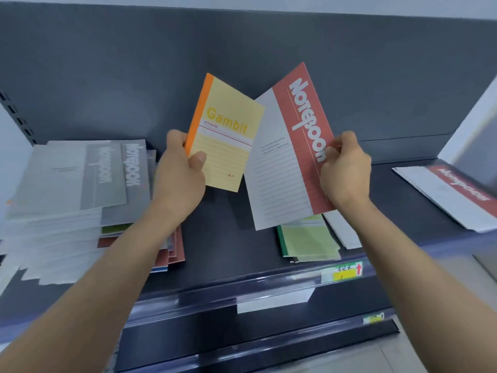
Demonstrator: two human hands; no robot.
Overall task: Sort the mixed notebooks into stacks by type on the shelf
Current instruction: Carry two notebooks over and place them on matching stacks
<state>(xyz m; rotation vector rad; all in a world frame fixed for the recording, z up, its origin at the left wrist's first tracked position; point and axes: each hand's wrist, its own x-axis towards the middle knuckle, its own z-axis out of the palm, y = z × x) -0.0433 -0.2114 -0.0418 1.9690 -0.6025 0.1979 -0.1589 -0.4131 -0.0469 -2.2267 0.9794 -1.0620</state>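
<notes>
My left hand (183, 170) grips a small yellow Gambit notebook (228, 141) with an orange spine, held upright above the shelf. My right hand (344, 170) pinches the right edge of a larger red-and-white Notebook (285, 162), tilted beside the yellow one. A tall mixed pile topped by grey notebooks (88, 179) lies at the left of the dark shelf (231, 238). Below the red notebook lie a green notebook (309, 243) and a white one (344, 230). Another red-and-white notebook (451, 195) lies at the far right.
The shelf's front rail carries a yellow-green price label (344, 271) and a clear white tag holder (274, 300). A dark back panel (242, 49) rises behind the shelf. A lower shelf edge (269, 343) shows beneath. A white upright panel (470, 125) stands at the right.
</notes>
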